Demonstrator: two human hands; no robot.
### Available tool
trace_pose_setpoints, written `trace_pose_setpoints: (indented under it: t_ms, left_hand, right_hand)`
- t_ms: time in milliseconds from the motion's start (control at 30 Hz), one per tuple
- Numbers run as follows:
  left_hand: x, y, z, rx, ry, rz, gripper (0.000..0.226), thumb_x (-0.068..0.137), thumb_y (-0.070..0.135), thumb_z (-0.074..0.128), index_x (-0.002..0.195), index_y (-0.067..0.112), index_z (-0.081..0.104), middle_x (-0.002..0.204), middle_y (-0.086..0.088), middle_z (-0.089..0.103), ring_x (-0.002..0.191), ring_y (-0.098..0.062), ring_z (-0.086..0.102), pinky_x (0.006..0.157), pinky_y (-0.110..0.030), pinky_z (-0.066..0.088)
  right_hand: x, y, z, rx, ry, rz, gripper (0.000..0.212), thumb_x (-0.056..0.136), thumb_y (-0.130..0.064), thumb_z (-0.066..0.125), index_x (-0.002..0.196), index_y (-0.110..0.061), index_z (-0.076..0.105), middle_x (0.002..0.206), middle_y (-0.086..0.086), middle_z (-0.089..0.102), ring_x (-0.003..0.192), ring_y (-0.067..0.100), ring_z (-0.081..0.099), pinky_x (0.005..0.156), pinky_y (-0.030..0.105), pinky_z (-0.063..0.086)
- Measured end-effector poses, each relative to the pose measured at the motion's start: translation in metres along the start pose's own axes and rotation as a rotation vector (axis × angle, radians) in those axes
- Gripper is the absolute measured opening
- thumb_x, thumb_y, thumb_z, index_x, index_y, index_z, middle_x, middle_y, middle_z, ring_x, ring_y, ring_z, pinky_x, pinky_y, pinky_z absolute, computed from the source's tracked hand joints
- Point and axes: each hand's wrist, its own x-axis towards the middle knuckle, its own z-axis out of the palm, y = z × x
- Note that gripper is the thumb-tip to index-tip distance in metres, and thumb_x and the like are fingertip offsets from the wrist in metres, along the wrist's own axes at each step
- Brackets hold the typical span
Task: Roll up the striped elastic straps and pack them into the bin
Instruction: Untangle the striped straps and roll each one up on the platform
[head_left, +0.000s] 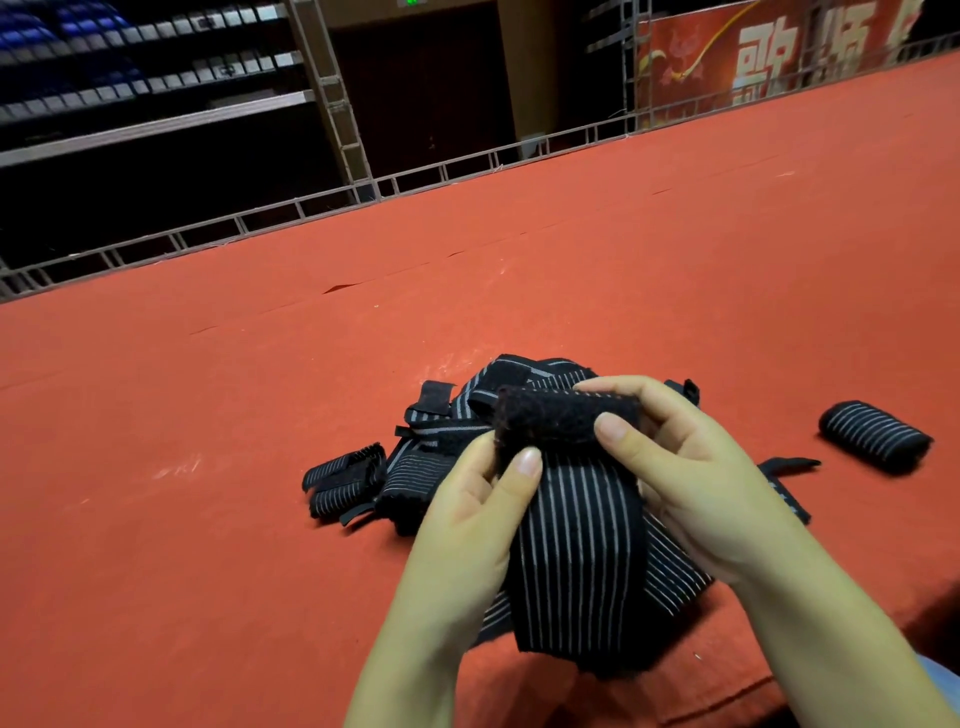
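Note:
I hold a black elastic strap with white stripes (582, 540) in front of me, its fuzzy black end curled over at the top. My left hand (478, 509) pinches the left side of that curled end with thumb and fingers. My right hand (675, 467) pinches its right side. The strap's loose length hangs down between my wrists. A pile of unrolled striped straps (447, 436) lies on the red surface behind my hands. One rolled strap (875, 435) lies to the right, and loosely rolled straps (343, 483) lie to the left. No bin is in view.
The red felt-covered surface (208, 467) stretches wide to the left and far side. A metal truss rail (311, 208) runs along its far edge, with dark seating rows beyond and a red banner (753, 57) at the upper right.

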Motion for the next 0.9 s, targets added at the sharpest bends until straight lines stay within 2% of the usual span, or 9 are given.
trace_pose_setpoints:
  t_ms: [67, 133, 267, 400, 667, 733, 767, 833, 900]
  left_hand:
    - [0.0, 0.0, 0.001, 0.008, 0.026, 0.02, 0.03, 0.092, 0.022, 0.062, 0.12, 0.013, 0.063, 0.112, -0.007, 0.073, 0.107, -0.025, 0.069, 0.091, -0.035, 0.057]
    - [0.0, -0.001, 0.002, 0.022, 0.046, 0.051, 0.034, 0.09, 0.021, 0.066, 0.123, 0.014, 0.06, 0.108, -0.006, 0.074, 0.104, -0.024, 0.07, 0.088, -0.034, 0.057]
    - [0.002, -0.002, 0.0, -0.019, 0.034, 0.059, 0.057, 0.078, 0.02, 0.065, 0.131, 0.033, 0.049, 0.098, -0.003, 0.076, 0.093, -0.017, 0.072, 0.077, -0.027, 0.058]
    - [0.003, 0.0, -0.003, -0.059, 0.016, 0.057, 0.056, 0.075, 0.015, 0.064, 0.128, 0.033, 0.054, 0.106, -0.003, 0.076, 0.097, -0.017, 0.072, 0.079, -0.027, 0.059]
    - [0.003, 0.007, -0.007, -0.178, 0.008, 0.041, 0.045, 0.08, 0.007, 0.071, 0.123, 0.018, 0.061, 0.103, -0.007, 0.075, 0.09, -0.016, 0.072, 0.072, -0.024, 0.057]
    - [0.004, 0.008, -0.01, -0.2, -0.01, 0.024, 0.048, 0.076, 0.007, 0.066, 0.123, 0.017, 0.061, 0.103, -0.006, 0.076, 0.089, -0.016, 0.072, 0.071, -0.023, 0.057]
    - [0.004, 0.01, -0.011, -0.215, -0.021, 0.019, 0.05, 0.074, 0.008, 0.071, 0.123, 0.016, 0.063, 0.104, -0.008, 0.075, 0.089, -0.017, 0.072, 0.071, -0.024, 0.057]
    - [0.005, 0.012, -0.013, -0.229, -0.049, 0.014, 0.062, 0.063, 0.019, 0.091, 0.121, 0.016, 0.067, 0.11, -0.011, 0.074, 0.093, -0.02, 0.072, 0.072, -0.025, 0.057]
    - [0.006, 0.011, -0.015, -0.238, -0.063, 0.005, 0.072, 0.054, 0.034, 0.095, 0.12, 0.02, 0.068, 0.114, -0.013, 0.072, 0.096, -0.022, 0.072, 0.074, -0.027, 0.058]
  right_hand:
    - [-0.001, -0.002, 0.001, -0.065, 0.023, -0.046, 0.04, 0.071, -0.049, 0.077, 0.107, -0.032, 0.068, 0.106, -0.004, 0.069, 0.098, 0.014, 0.065, 0.077, 0.029, 0.053]
    - [-0.001, -0.005, 0.002, -0.199, 0.045, -0.115, 0.025, 0.081, -0.032, 0.067, 0.105, -0.036, 0.067, 0.107, -0.01, 0.069, 0.101, 0.006, 0.064, 0.08, 0.019, 0.05]
    - [-0.002, -0.01, 0.004, -0.397, 0.02, -0.16, 0.027, 0.081, -0.025, 0.063, 0.104, -0.041, 0.065, 0.107, -0.017, 0.067, 0.104, 0.002, 0.061, 0.088, 0.015, 0.046]
    - [-0.003, -0.012, 0.004, -0.438, -0.006, -0.167, 0.027, 0.08, -0.024, 0.065, 0.102, -0.04, 0.065, 0.103, -0.019, 0.067, 0.1, 0.0, 0.062, 0.083, 0.01, 0.044]
    - [-0.003, -0.013, 0.003, -0.328, -0.052, -0.099, 0.022, 0.085, -0.021, 0.067, 0.096, -0.04, 0.066, 0.101, -0.009, 0.068, 0.093, 0.006, 0.064, 0.079, 0.018, 0.05]
    - [-0.003, -0.014, 0.004, -0.297, -0.052, -0.064, 0.02, 0.083, -0.027, 0.067, 0.094, -0.043, 0.066, 0.099, -0.004, 0.067, 0.087, 0.009, 0.063, 0.069, 0.024, 0.052]
    - [-0.004, -0.014, 0.005, -0.278, -0.046, -0.05, 0.018, 0.084, -0.028, 0.069, 0.092, -0.044, 0.066, 0.098, -0.002, 0.066, 0.084, 0.01, 0.063, 0.064, 0.025, 0.052]
    - [-0.004, -0.014, 0.006, -0.267, -0.033, -0.046, 0.021, 0.085, -0.023, 0.067, 0.091, -0.043, 0.067, 0.097, 0.001, 0.066, 0.081, 0.01, 0.062, 0.06, 0.023, 0.05]
    - [-0.003, -0.013, 0.007, -0.295, -0.033, -0.059, 0.03, 0.088, -0.012, 0.063, 0.092, -0.041, 0.067, 0.093, 0.001, 0.065, 0.074, 0.006, 0.059, 0.058, 0.018, 0.047]
